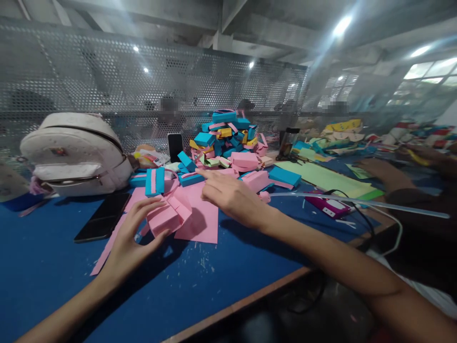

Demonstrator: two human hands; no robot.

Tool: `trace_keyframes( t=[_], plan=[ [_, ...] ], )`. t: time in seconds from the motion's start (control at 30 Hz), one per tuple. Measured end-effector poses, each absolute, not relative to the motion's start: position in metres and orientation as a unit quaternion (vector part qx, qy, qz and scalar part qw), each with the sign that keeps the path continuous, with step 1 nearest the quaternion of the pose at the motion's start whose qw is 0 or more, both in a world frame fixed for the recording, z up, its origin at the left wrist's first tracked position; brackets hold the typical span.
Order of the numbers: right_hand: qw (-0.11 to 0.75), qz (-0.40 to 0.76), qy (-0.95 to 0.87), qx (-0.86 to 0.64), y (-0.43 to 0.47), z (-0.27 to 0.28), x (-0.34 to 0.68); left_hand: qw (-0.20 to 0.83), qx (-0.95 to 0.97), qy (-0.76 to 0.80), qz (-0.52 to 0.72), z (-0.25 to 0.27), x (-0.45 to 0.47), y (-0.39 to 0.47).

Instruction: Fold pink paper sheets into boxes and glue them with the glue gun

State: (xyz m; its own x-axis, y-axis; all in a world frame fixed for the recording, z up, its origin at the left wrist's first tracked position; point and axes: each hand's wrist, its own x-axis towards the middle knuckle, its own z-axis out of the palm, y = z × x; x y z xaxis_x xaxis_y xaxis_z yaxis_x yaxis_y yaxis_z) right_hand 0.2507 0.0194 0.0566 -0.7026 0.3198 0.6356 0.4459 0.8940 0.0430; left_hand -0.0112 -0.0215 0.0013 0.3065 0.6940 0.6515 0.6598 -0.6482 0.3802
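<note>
My left hand (137, 228) grips a small pink paper box (166, 216) with a folded flap and a curved strip, between thumb and fingers. My right hand (230, 195) is just right of it, back of the hand up, index finger stretched to the left and the other fingers curled. It appears to hold a glue gun, mostly hidden; a pink end (264, 196) shows behind the wrist. From there a long translucent glue stick (357, 202) runs out to the right. Under both hands lies a pink paper sheet (203, 224).
A pile of folded blue, pink and yellow paper boxes (228, 136) rises behind my hands. A white backpack (74, 157) and black phone (103, 216) lie left. A purple box (328, 205), green sheets (321, 178) and a co-worker's arm (382, 174) are right.
</note>
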Motion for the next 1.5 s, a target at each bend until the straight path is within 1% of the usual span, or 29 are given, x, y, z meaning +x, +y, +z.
trace_keyframes(
  t=[0.1,0.17,0.23,0.3,0.4,0.5,0.6,0.67,0.77,0.83,0.97,1.07,1.13,1.17,1.23,1.3,1.4,1.5],
  plan=[
    [0.275,-0.084,-0.923,-0.256,0.033,0.039,0.248,0.012,0.806,0.416,0.421,0.003,-0.011,-0.023],
    [0.245,-0.04,-0.931,-0.269,0.038,0.029,0.247,0.008,0.808,0.41,0.423,0.004,-0.011,-0.024],
    [0.233,0.028,-0.933,-0.272,0.041,0.021,0.245,0.005,0.809,0.406,0.426,0.004,-0.012,-0.024],
    [0.257,0.119,-0.917,-0.281,0.041,0.015,0.243,0.004,0.807,0.406,0.428,0.004,-0.012,-0.025],
    [0.327,0.265,-0.857,-0.298,0.042,0.009,0.241,0.008,0.806,0.408,0.429,0.003,-0.013,-0.025],
    [0.34,0.383,-0.805,-0.298,0.046,0.006,0.242,0.01,0.807,0.403,0.431,0.003,-0.013,-0.025],
    [0.328,0.438,-0.781,-0.301,0.05,0.004,0.242,0.015,0.812,0.392,0.432,0.005,-0.013,-0.025],
    [0.342,0.466,-0.757,-0.304,0.053,0.002,0.241,0.022,0.814,0.387,0.432,0.005,-0.013,-0.025],
    [0.377,0.573,-0.66,-0.307,0.058,0.001,0.235,0.031,0.822,0.375,0.428,0.005,-0.012,-0.026],
    [0.385,0.64,-0.589,-0.309,0.062,0.002,0.229,0.032,0.83,0.367,0.419,0.006,-0.012,-0.028],
    [0.384,0.695,-0.521,-0.315,0.071,0.011,0.22,0.031,0.858,0.345,0.379,0.007,-0.012,-0.032],
    [0.378,0.734,-0.484,-0.29,0.073,0.024,0.215,0.018,0.876,0.335,0.346,0.008,-0.011,-0.034],
    [0.4,0.734,-0.477,-0.272,0.072,0.033,0.214,0.014,0.878,0.341,0.336,0.008,-0.01,-0.034],
    [0.421,0.716,-0.489,-0.267,0.072,0.038,0.214,0.015,0.877,0.344,0.335,0.008,-0.01,-0.034],
    [0.467,0.641,-0.547,-0.267,0.072,0.045,0.217,0.018,0.874,0.346,0.339,0.008,-0.011,-0.033],
    [0.485,0.542,-0.633,-0.265,0.072,0.051,0.222,0.024,0.871,0.347,0.347,0.007,-0.011,-0.032],
    [0.442,0.372,-0.769,-0.274,0.068,0.058,0.235,0.034,0.86,0.353,0.366,0.008,-0.011,-0.031],
    [0.37,0.156,-0.857,-0.322,0.06,0.062,0.247,0.035,0.853,0.354,0.383,0.009,-0.011,-0.032]
  ],
)
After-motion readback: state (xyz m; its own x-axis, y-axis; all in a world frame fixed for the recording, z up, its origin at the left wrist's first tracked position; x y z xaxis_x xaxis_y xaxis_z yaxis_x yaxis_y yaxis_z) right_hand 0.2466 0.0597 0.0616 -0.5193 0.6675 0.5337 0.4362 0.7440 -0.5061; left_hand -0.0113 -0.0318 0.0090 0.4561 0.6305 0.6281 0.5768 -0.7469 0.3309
